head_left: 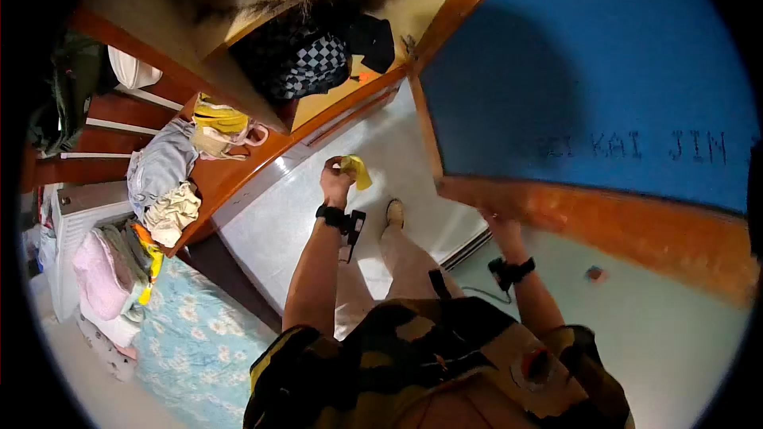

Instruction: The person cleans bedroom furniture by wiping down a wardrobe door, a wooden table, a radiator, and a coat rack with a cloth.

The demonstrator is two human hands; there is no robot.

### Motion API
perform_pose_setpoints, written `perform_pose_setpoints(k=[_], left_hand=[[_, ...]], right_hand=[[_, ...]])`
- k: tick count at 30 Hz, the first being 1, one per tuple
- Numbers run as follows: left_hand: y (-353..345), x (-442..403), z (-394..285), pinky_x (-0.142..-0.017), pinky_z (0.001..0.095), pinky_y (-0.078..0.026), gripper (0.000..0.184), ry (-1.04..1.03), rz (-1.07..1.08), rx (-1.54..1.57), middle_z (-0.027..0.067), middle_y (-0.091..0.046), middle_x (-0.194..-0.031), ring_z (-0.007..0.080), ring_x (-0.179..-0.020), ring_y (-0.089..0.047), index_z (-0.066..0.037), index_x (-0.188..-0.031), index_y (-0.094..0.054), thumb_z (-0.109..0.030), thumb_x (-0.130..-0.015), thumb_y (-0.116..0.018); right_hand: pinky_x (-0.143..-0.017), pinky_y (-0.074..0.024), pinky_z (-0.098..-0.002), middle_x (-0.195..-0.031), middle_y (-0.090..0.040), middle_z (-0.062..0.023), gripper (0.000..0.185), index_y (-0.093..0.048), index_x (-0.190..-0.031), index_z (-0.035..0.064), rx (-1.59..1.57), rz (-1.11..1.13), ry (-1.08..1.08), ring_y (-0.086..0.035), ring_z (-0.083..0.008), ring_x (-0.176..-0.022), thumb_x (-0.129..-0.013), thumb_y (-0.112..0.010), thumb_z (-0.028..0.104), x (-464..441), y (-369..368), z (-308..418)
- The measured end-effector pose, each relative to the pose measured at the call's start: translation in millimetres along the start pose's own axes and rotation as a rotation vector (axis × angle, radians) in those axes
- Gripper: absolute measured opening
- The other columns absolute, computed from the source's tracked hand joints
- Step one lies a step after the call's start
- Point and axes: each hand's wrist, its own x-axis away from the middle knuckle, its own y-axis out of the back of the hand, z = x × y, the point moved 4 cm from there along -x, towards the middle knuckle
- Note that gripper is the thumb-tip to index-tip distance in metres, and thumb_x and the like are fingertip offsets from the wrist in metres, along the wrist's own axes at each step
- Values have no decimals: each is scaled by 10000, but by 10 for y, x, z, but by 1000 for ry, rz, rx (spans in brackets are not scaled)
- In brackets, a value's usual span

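Observation:
My left hand (337,180) is closed on a small yellow cloth (359,172), which hangs from the fingers above the pale floor. At the lower edge of an open wooden cabinet door (509,195) with a blue panel is my right hand (507,237). Its fingers are bent against the wood and partly blurred. A black strap circles each wrist. Inside the open cabinet (338,107), near the left hand, lies a black-and-grey checkered item (316,63), with dark fabric beside it.
Clothes and a yellow bag (221,117) lie on the wooden ledge at left. Below them is a bed with a light-blue floral sheet (195,326), with a pink folded cloth (103,270) at its side. My shoe (394,213) is on the floor (274,218) between the hands.

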Motion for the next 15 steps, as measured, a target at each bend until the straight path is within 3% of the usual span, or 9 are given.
perform_pose_setpoints(k=[2, 3, 5, 6, 7, 10, 11, 13, 15], left_hand=[[-87, -69, -176, -639, 309, -550, 329, -66, -23, -49, 152, -697, -871, 214, -743, -679, 4, -1050, -638, -37, -732, -711], [-692, -365, -170, -628, 321, -543, 275, -86, -38, -55, 145, -699, -851, 203, -740, -678, 22, -995, -651, -62, -742, -718], [-800, -589, -199, -638, 345, -536, 267, -202, -40, -13, 160, -701, -858, 250, -741, -683, 28, -968, -656, -90, -737, -718], [-898, -792, -32, -684, 380, -524, 276, -245, -100, -313, 184, -692, -830, 327, -761, -672, 14, -954, -656, -124, -721, -709], [-1059, -986, 99, -718, 402, -509, 293, -330, -101, -207, 196, -680, -840, 376, -799, -648, 6, -940, -638, -157, -705, -703], [-1432, -1268, 253, -730, 412, -506, 313, -150, -160, -86, 189, -669, -920, 379, -828, -642, -20, -969, -605, -162, -710, -708], [-1520, -1262, 174, -745, 425, -511, 331, -228, -173, -145, 188, -670, -923, 383, -850, -646, -43, -1002, -583, -159, -719, -710], [-1717, -1330, -1, -760, 425, -515, 357, -122, -319, -191, 177, -672, -929, 375, -869, -651, -52, -1025, -545, -164, -730, -713], [-1866, -1518, -105, -784, 421, -512, 393, -270, -350, -152, 186, -669, -967, 379, -916, -650, -52, -1051, -503, -158, -738, -714]], right_hand=[[-911, -482, -365, -1205, -617, -103, 420, -581, -1224, 21, 90, -117, 176, -603, -202, -1035, -879, -713, 221, 112, -157, 70], [-911, -482, -365, -1205, -617, -103, 420, -581, -1224, 21, 154, -133, 211, -603, -202, -1035, -879, -713, 221, -92, 154, 85], [-783, -506, -329, -1015, -657, -76, 310, -616, -1125, -20, 290, -193, 270, -606, -176, -881, -871, -714, 126, -51, 24, 93], [-797, -491, -321, -1030, -639, -71, 317, -606, -1142, -22, 161, -139, 215, -585, -178, -902, -879, -702, 126, 22, 7, 88], [-797, -491, -321, -1030, -639, -71, 317, -606, -1142, -22, 165, -134, 226, -585, -178, -902, -879, -702, 126, 22, 11, 110], [-851, -472, -329, -1123, -612, -96, 333, -588, -1181, -24, 235, -174, 291, -560, -189, -992, -892, -681, 111, -8, 117, 69], [-851, -472, -329, -1123, -612, -96, 333, -588, -1181, -24, 241, -164, 297, -560, -189, -992, -892, -681, 111, -25, 180, 8], [-921, -472, -344, -1199, -608, -131, 434, -575, -1220, -9, 146, -117, 133, -585, -219, -1053, -868, -727, 195, -70, 335, -56], [-906, -476, -336, -1189, -610, -115, 405, -585, -1207, -2, 246, -131, 265, -581, -207, -1034, -874, -721, 183, -109, 504, -6]])
